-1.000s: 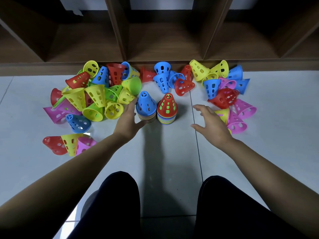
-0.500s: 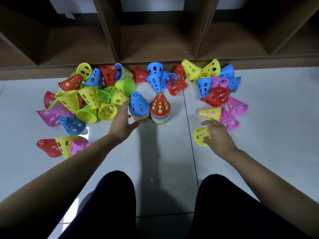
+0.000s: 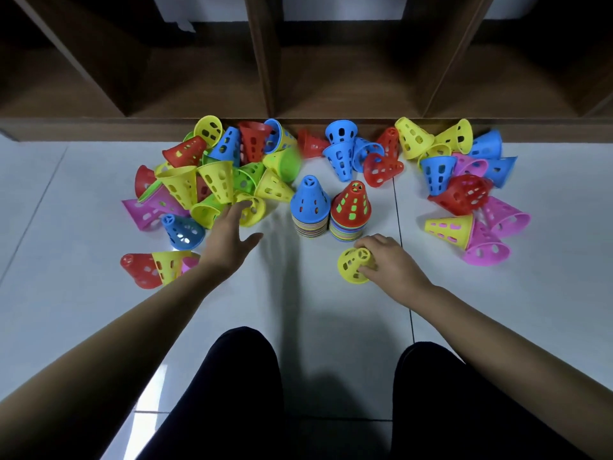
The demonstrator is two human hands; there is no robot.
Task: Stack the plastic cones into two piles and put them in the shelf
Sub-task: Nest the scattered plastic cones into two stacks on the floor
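Two upright piles of cones stand side by side on the white floor: one topped by a blue cone [image 3: 309,200], the other by a red cone [image 3: 351,204]. My right hand [image 3: 393,263] grips a yellow cone [image 3: 352,268] just in front of the red-topped pile. My left hand [image 3: 229,237] reaches with straight fingers toward a yellow cone [image 3: 253,210] at the edge of the left heap, fingertips at its rim. Several loose cones in red, yellow, blue, green and pink lie in heaps left, behind and right of the piles.
A dark wooden shelf [image 3: 331,124] with open compartments runs along the back, its base edge right behind the cones. A yellow cone [image 3: 451,229] and pink cones [image 3: 486,250] lie at the right. My knees in dark trousers [image 3: 238,376] are at the bottom.
My right hand picked a yellow cone from the right heap and carried it left toward the red-topped pile. My left hand left the blue-topped pile and moved left to the heap.
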